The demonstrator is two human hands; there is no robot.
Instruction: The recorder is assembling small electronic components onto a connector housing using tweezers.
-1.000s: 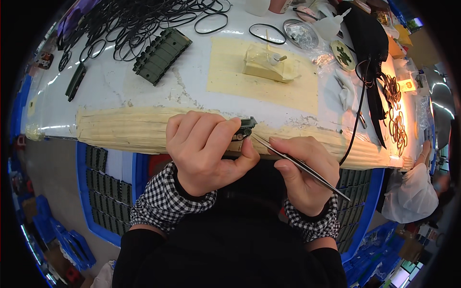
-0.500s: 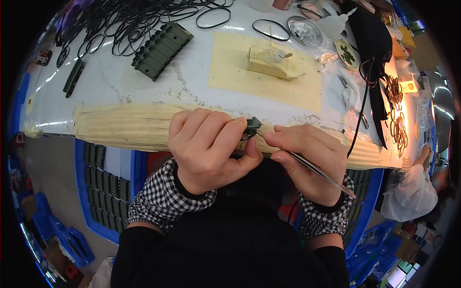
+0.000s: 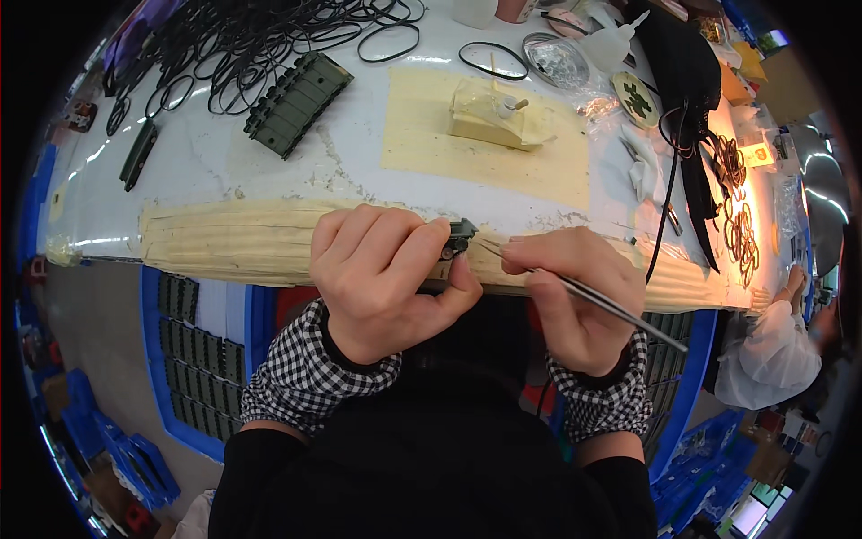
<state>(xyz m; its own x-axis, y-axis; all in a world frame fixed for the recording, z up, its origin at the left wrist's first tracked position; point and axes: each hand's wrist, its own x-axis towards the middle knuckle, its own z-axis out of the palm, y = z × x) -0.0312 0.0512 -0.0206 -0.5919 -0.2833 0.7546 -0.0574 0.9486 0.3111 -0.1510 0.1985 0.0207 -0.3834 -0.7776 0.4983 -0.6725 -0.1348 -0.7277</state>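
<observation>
My left hand point(image 3: 382, 283) is closed round a small dark green model vehicle part with wheels point(image 3: 459, 238), whose end pokes out between thumb and fingers. Most of that part is hidden in the hand. In my right hand point(image 3: 584, 292) is a pair of slim metal tweezers point(image 3: 620, 311), pinched between thumb and fingers, the points just right of the part and apart from it. Both hands are over the table's near edge, which is covered with cream tape point(image 3: 233, 235).
Farther back lie a larger dark green model hull point(image 3: 298, 105), a narrow green piece point(image 3: 139, 154), tangled black bands point(image 3: 242, 45) and a cream taped block point(image 3: 498, 117). Blue trays point(image 3: 154, 359) of green parts flank my lap. Another person's white sleeve point(image 3: 768, 359) shows at the right.
The tweezers have drawn back to the right from the part, and their rear end has swung up and outward. My left hand stays nearly where it was, still holding the part.
</observation>
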